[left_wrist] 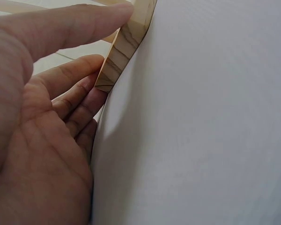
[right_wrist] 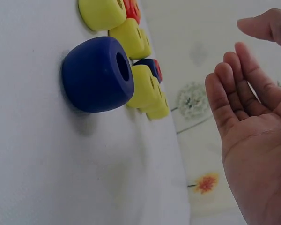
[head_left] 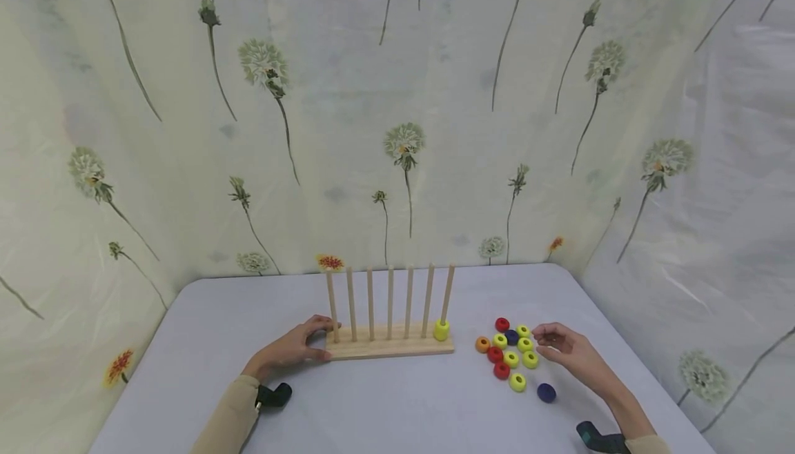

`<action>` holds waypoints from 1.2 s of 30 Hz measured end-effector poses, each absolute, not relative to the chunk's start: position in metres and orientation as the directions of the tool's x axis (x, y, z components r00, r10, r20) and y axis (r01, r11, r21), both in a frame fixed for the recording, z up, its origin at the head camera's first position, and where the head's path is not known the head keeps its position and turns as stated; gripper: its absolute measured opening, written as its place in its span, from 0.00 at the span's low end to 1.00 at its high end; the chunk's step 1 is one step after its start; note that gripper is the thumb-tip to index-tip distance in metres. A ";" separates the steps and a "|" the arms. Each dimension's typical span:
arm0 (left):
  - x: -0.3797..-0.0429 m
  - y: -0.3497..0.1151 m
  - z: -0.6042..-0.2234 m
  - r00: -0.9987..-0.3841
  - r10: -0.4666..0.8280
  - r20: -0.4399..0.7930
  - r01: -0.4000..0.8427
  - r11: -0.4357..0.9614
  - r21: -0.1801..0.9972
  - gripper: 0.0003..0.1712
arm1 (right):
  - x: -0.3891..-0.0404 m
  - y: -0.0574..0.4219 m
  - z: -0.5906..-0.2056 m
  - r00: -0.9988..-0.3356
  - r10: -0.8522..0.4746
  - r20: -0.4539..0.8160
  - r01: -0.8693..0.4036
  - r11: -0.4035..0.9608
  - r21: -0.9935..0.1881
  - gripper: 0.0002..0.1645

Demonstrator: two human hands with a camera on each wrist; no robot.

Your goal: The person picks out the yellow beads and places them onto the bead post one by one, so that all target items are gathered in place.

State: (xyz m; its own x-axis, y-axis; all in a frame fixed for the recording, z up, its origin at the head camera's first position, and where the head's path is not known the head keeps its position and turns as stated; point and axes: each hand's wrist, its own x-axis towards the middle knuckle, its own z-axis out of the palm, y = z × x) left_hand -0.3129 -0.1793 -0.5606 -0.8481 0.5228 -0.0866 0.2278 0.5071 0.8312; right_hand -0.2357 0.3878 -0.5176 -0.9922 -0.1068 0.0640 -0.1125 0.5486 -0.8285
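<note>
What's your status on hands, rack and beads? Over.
Left hand gripping rack at its left end. Right hand empty, beside loose beads. Rightmost peg carries yellow; other six bare. Nothing seen between rack and beads.

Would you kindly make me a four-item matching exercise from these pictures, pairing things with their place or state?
1. Left hand
2. Right hand
3. Orange bead
4. Rightmost peg

A. Empty, beside the loose beads
B. Ringed in yellow at its base
C. Leftmost of the loose group
D. Gripping one end of the wooden rack

Pairs: 1-D, 2-A, 3-C, 4-B.
</note>
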 end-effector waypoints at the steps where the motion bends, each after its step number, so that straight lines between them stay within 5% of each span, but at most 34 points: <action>1: -0.313 -0.179 -0.561 -0.850 0.520 -0.089 0.222 0.506 0.834 0.38 | -0.236 0.388 -0.519 -0.994 -0.097 0.053 -0.098 0.548 -0.831 0.24; 19: -0.313 -0.180 -0.562 -0.841 0.536 -0.067 0.252 0.498 0.830 0.38 | -0.246 0.392 -0.544 -0.994 -0.033 -0.101 0.065 0.564 -0.823 0.33; 36: -0.314 -0.179 -0.563 -0.839 0.539 -0.067 0.251 0.494 0.833 0.38 | -0.247 0.394 -0.561 -0.991 -0.043 -0.128 0.076 0.608 -0.791 0.29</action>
State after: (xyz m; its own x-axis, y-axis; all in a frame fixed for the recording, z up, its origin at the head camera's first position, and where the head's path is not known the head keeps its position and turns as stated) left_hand -0.3139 -0.1794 -0.5629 -0.8393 0.5395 -0.0672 0.2506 0.4937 0.8327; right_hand -0.2473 0.3941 -0.5611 -0.9909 -0.0426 -0.1278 0.0758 0.6077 -0.7906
